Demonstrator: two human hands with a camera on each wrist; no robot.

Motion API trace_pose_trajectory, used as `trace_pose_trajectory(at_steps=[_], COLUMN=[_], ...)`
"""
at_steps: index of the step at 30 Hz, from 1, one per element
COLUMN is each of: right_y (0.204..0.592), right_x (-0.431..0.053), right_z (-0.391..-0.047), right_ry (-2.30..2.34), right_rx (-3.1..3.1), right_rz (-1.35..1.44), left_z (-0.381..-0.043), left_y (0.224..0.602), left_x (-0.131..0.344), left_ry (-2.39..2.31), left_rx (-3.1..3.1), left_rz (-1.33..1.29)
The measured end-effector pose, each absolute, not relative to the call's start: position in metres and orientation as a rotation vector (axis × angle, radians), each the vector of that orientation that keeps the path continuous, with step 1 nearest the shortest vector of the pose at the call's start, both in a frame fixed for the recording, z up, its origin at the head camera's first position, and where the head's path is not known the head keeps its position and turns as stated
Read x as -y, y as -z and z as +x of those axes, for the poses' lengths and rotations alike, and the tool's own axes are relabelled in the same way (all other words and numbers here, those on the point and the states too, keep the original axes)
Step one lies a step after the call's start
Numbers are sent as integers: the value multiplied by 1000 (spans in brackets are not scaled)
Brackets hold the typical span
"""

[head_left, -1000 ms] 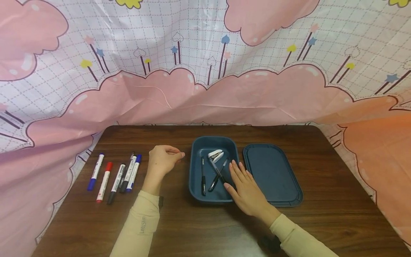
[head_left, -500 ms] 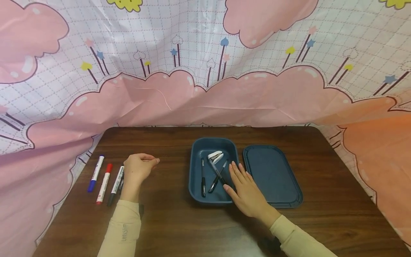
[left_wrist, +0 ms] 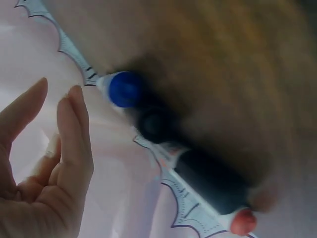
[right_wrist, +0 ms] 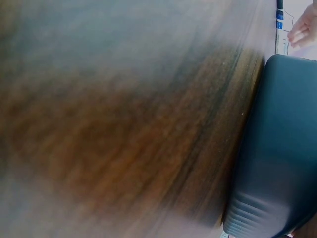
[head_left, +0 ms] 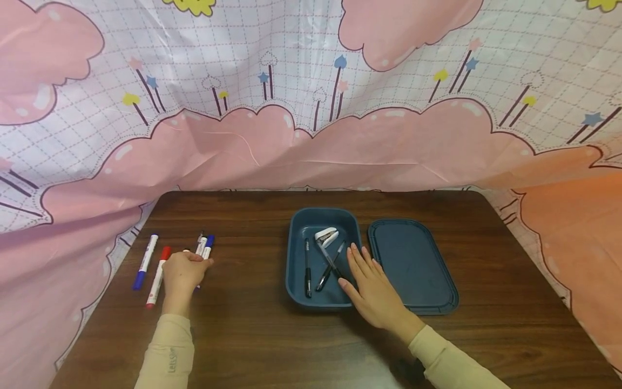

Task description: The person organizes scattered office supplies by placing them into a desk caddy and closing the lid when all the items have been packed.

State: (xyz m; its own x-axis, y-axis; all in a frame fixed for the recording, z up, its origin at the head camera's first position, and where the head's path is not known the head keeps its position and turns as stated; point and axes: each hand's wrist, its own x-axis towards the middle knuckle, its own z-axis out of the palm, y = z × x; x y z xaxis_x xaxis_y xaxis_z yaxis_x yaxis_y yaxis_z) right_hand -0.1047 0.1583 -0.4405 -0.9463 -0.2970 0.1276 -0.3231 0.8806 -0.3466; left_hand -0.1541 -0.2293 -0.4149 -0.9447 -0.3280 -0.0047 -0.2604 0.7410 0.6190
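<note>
At the left of the head view, the left hand is hovering over the markers, partly covering them; a red marker and a blue marker are lying to its left, two more are showing just beyond its fingertips; the right hand is resting at the right rim of the box, its fingers lying straight and close together, its thumb standing apart; the box is holding three pens and a stapler; the lid is lying just beside it on the table.

On the left wrist, thumb and fingertips are standing apart with a gap between; markers are lying beside the hand, and, blurred as they are, the large dark cap is probably a black marker's.

On the right wrist, the box's wall is filling the right side; the left hand is showing small in the top corner, near a marker; the right fingers are lying out of sight, their state impossible to tell here.
</note>
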Motion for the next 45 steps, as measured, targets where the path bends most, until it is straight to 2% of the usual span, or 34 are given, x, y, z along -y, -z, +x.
trace_pose_trajectory(at_steps=[12, 18, 29, 45], right_y=[440, 440, 442, 441], right_x=[-158, -159, -159, -158], right_z=[-105, -105, -105, -104], right_ry=[-573, -571, -562, -570], right_rx=[2972, 2970, 2969, 2974], right_rz=[489, 486, 487, 483], left_z=[-156, -158, -160, -157], left_y=[420, 424, 430, 410], left_x=[232, 232, 230, 224], left_ry=[875, 826, 902, 834], left_rx=[2794, 2856, 2979, 2894], left_rz=[559, 514, 602, 417])
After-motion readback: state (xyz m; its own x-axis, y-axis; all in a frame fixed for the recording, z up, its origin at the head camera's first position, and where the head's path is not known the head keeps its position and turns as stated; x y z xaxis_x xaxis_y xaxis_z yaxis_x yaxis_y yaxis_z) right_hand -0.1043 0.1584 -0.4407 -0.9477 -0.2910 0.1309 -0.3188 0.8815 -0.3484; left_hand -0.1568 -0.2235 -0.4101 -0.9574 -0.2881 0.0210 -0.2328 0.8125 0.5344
